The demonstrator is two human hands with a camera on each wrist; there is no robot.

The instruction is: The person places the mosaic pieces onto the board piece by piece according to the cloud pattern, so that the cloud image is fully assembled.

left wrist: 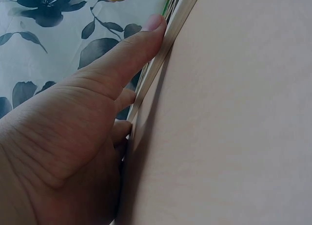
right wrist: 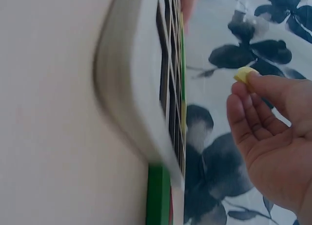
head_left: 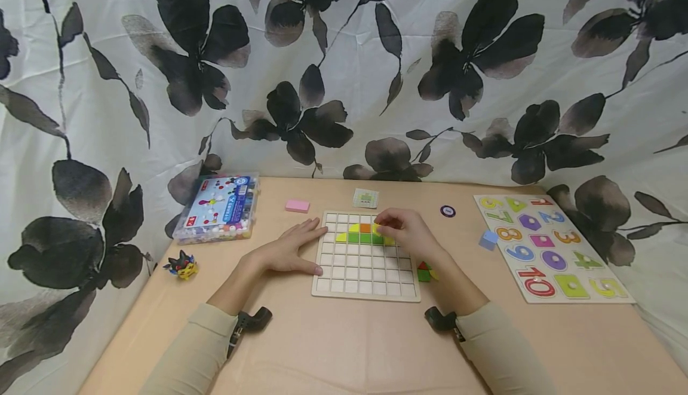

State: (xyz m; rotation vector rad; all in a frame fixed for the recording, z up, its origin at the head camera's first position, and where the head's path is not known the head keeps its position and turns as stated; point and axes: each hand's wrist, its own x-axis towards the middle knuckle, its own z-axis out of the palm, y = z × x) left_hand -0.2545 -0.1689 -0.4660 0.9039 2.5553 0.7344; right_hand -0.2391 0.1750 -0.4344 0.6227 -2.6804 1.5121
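Head view: a wooden grid board lies flat on the bench, nearly square, its edges running roughly parallel to the bench's front edge. In its upper rows sits a short band of coloured tiles: green ones in a line running left to right, with yellow and orange pieces above them.

The left hand lies flat beside the board's left edge, fingers straight and pointing toward the far side, thumb along the frame; it grips nothing. The left wrist view shows the thumb pressed against the board's rim.

The right hand hovers over the right end of the coloured band, fingers curled. In the right wrist view its fingertips pinch a small yellow piece, held a little off the board's face. Which way that piece points cannot be told.

Just off the board's right edge, near the right forearm, lie loose red and green pieces. Farther right lies a number puzzle board, its long axis running away from the person, with a blue block beside it. To the left stand a clear bead box, a pink block and a small toy figure.
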